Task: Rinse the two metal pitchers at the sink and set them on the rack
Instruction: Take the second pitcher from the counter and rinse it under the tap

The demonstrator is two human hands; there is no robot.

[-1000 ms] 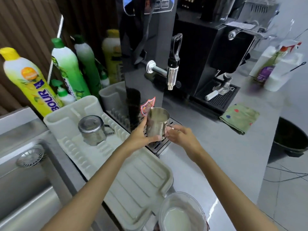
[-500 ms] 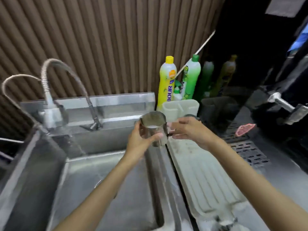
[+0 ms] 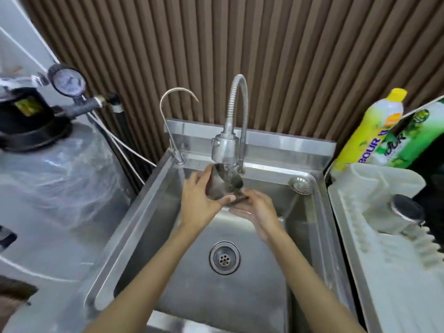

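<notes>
A metal pitcher (image 3: 222, 183) is tilted under the flexible faucet (image 3: 227, 146) over the steel sink (image 3: 153, 195). My left hand (image 3: 198, 200) wraps the pitcher's body from the left. Just below and right of it, my right hand (image 3: 257, 209) grips its lower side, where the handle seems to be. A second metal pitcher (image 3: 406, 213) rests mouth-down on the white drying rack (image 3: 374, 255) at the right. I cannot tell whether water is running.
The sink drain (image 3: 224, 257) lies below my hands, with an overflow strainer (image 3: 300, 185) at the back right. A thin curved tap (image 3: 173, 131) stands left of the faucet. Yellow (image 3: 370, 133) and green (image 3: 413, 140) dish soap bottles stand behind the rack. A plastic-wrapped tank (image 3: 55, 179) fills the left.
Both hands carried the pitcher from the counter by the coffee machine leftward over the sink and under the faucet, tilting it. The view swung left with them.
</notes>
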